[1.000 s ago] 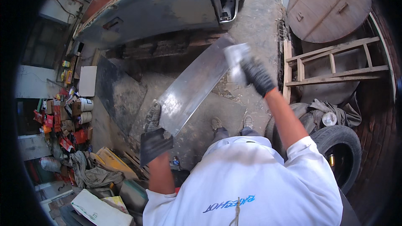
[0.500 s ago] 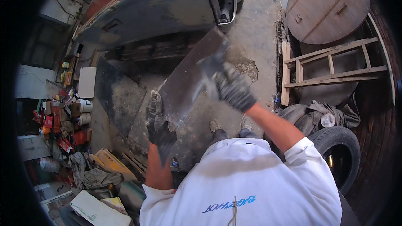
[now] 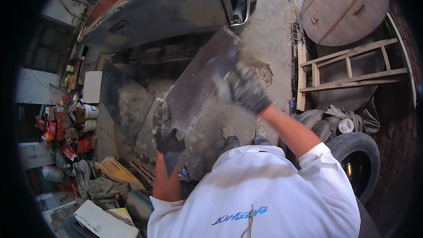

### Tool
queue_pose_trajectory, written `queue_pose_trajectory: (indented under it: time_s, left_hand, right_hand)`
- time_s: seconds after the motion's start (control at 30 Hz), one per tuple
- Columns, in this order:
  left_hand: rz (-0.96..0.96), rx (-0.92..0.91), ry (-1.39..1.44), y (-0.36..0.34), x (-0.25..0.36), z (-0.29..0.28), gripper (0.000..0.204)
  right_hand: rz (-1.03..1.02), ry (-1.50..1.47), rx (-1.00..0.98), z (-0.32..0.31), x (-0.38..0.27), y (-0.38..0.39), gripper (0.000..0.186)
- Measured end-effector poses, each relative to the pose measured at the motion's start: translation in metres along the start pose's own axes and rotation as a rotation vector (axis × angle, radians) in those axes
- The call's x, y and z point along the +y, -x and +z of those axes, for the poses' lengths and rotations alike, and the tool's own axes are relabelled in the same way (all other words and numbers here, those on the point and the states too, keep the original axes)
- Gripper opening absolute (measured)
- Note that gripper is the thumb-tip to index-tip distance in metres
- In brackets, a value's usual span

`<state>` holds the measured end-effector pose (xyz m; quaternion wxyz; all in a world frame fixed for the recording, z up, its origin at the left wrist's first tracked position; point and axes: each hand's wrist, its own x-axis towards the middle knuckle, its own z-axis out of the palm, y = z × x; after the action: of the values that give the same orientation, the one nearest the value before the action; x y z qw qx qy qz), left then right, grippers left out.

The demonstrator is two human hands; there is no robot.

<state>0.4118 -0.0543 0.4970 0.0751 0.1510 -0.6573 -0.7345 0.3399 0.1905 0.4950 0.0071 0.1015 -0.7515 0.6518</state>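
A long, dark brown flat panel (image 3: pixel 194 79) slants in front of me from lower left to upper right, with paler scuffs along its near edge. My left hand (image 3: pixel 163 121), in a dirty grey work glove, is closed on the panel's lower-left end. Over the panel's right part is my right hand (image 3: pixel 246 90), gloved too and smeared by motion. It seems closed around a dark, flat thing that lies against the panel; the blur hides its kind.
Ahead stands a car body panel (image 3: pixel 167 13) with worn paint. At the right are a wooden ladder-like frame (image 3: pixel 352 72), a round wooden board (image 3: pixel 346 9) and a tyre (image 3: pixel 357 158). Boxes and a white bucket (image 3: pixel 90 111) crowd the left side. A hole (image 3: pixel 263 72) breaks the concrete floor.
My right hand has shifted slightly to the right and is still blurred. The left hand keeps its hold, and the panel lies nearly as before.
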Motion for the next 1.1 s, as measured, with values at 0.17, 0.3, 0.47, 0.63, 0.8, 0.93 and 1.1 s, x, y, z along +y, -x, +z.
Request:
queue_pose_trajectory:
  time_s: [0.17, 0.3, 0.47, 0.63, 0.8, 0.93, 1.1]
  left_hand:
    - [0.006, -0.004, -0.039, -0.007, -0.01, 0.0, 0.042]
    - [0.026, 0.006, -0.055, -0.011, -0.027, -0.008, 0.042]
    - [0.207, -0.095, -0.476, -0.012, -0.04, -0.022, 0.045]
    - [0.054, -0.017, -0.126, 0.006, -0.024, -0.028, 0.046]
    - [0.014, -0.015, -0.067, 0.011, -0.01, -0.023, 0.047]
    - [-0.01, -0.031, -0.05, 0.01, -0.009, -0.022, 0.047]
    - [-0.031, -0.064, -0.034, 0.008, -0.011, -0.02, 0.048]
  right_hand:
    - [-0.57, 0.471, 0.184, 0.042, -0.008, 0.042, 0.027]
    - [-0.467, 0.782, -0.091, 0.065, 0.058, 0.069, 0.031]
    - [-0.444, 0.416, 0.039, 0.071, 0.054, 0.057, 0.041]
    - [-0.51, 1.111, 0.079, -0.004, 0.031, -0.02, 0.035]
    - [-0.976, 1.521, 0.233, 0.009, 0.025, 0.003, 0.035]
    - [-0.353, 0.759, -0.116, 0.014, 0.019, 0.011, 0.036]
    - [-0.651, 0.966, 0.143, 0.01, 0.013, 0.0, 0.025]
